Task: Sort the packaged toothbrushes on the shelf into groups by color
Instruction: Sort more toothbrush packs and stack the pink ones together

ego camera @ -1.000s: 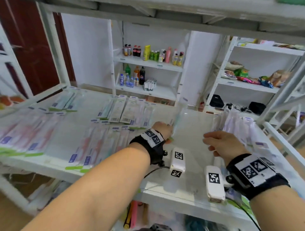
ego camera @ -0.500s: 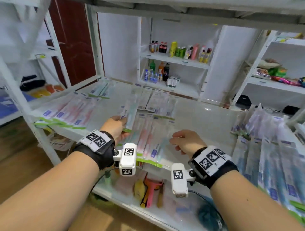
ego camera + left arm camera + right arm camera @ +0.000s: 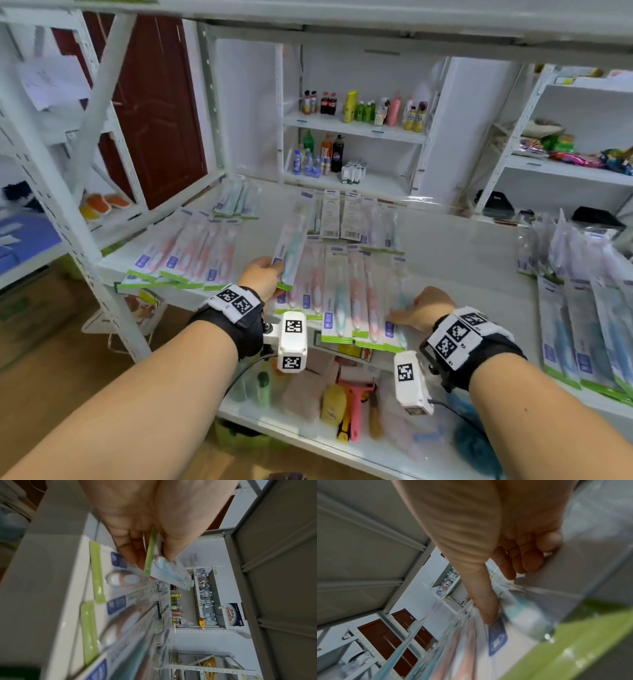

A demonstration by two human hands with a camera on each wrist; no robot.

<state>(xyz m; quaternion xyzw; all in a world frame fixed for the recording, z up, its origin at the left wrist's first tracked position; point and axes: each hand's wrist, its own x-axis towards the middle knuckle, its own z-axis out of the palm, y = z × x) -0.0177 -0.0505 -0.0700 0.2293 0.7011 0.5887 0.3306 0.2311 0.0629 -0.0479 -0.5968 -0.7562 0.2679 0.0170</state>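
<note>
My left hand [image 3: 270, 274] pinches the green bottom end of a teal toothbrush pack [image 3: 294, 246] and holds it tilted above the white shelf [image 3: 462, 267]; the left wrist view shows the same teal pack [image 3: 168, 573] between thumb and fingers [image 3: 130, 553]. Below it lies a mixed row of pink and teal packs [image 3: 342, 298]. My right hand [image 3: 411, 313] rests at that row's right end, its thumb pressing on the blue label [image 3: 497, 639] of a teal pack [image 3: 522, 615], the other fingers loosely curled on the shelf beside it.
Pink packs [image 3: 191, 253] lie grouped at the left front, a few teal ones [image 3: 236, 202] at the back left, several partly face-down packs [image 3: 349, 219] at the back centre. Blue packs [image 3: 582, 325] and a loose heap [image 3: 555, 246] fill the right. An upper shelf hangs close overhead.
My left hand has carried the teal pack leftwards to above the mixed centre row. My right hand has come down, and its thumb now touches the row's right-end pack.
</note>
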